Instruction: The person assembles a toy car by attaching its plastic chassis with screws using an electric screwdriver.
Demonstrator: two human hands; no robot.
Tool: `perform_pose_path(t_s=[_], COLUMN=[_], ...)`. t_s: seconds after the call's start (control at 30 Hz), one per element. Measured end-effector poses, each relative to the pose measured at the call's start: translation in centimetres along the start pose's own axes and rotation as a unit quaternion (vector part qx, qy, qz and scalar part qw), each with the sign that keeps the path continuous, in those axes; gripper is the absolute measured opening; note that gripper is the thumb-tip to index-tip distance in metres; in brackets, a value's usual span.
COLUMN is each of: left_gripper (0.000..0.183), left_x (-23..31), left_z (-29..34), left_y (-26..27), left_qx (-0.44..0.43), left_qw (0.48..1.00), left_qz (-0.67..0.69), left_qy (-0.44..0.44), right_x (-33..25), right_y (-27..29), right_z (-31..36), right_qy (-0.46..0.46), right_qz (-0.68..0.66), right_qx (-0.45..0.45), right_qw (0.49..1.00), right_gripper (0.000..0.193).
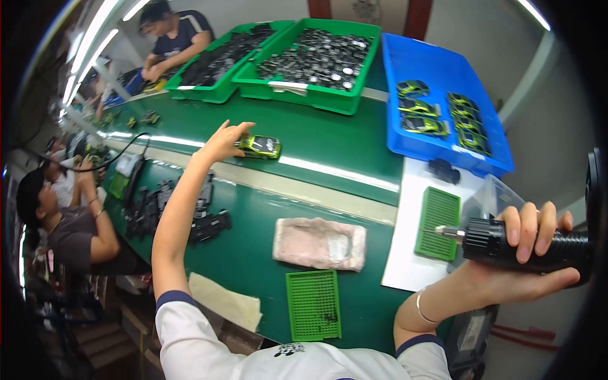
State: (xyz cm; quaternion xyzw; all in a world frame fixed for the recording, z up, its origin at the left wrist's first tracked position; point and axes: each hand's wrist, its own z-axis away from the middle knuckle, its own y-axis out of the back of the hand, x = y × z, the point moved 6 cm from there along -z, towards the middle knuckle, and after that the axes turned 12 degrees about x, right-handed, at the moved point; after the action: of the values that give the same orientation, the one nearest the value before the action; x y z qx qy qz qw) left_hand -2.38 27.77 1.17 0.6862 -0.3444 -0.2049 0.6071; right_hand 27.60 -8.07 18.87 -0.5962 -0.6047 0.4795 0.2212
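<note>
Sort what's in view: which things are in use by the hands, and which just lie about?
In use:
- left hand on the green toy car
- right hand gripping the black electric screwdriver

Lying about:
- two green mesh trays
- pink cloth
- green bins of dark parts
- blue bin of car shells

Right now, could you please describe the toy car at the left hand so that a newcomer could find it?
On the green conveyor belt, before the green trays, the left hand touches the toy car. It stands alone, lime and black, unlike the rows of car bodies in the blue tray.
</note>
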Motion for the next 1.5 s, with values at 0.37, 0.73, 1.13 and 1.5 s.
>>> perform_pose_path(t_s=[0.37, 0.73, 1.13, 1.5], left_gripper=[0.076, 0.077, 0.067, 0.048], left_x=[-5.5, 14.7, 23.6, 24.4], left_z=[1.8, 2.0, 9.8, 11.3], left_y=[1.4, 9.3, 16.1, 17.3], left_qx=[-0.023, 0.382, 0.524, 0.559], left_qw=[0.997, 0.911, 0.821, 0.804], left_qz=[-0.065, 0.094, 0.137, 0.089], left_qy=[0.02, -0.12, -0.178, -0.186], right_x=[1.6, 7.8, 9.1, 8.3], right_y=[-0.3, 0.9, -1.6, -1.9], right_z=[0.8, -0.5, 2.7, 3.9], right_qy=[0.004, -0.123, -0.221, -0.17], right_qz=[0.059, 0.061, 0.262, 0.316], right_qx=[0.007, -0.011, -0.179, -0.153], right_qw=[0.998, 0.99, 0.922, 0.921], right_gripper=[0.051, 0.033, 0.049, 0.05])
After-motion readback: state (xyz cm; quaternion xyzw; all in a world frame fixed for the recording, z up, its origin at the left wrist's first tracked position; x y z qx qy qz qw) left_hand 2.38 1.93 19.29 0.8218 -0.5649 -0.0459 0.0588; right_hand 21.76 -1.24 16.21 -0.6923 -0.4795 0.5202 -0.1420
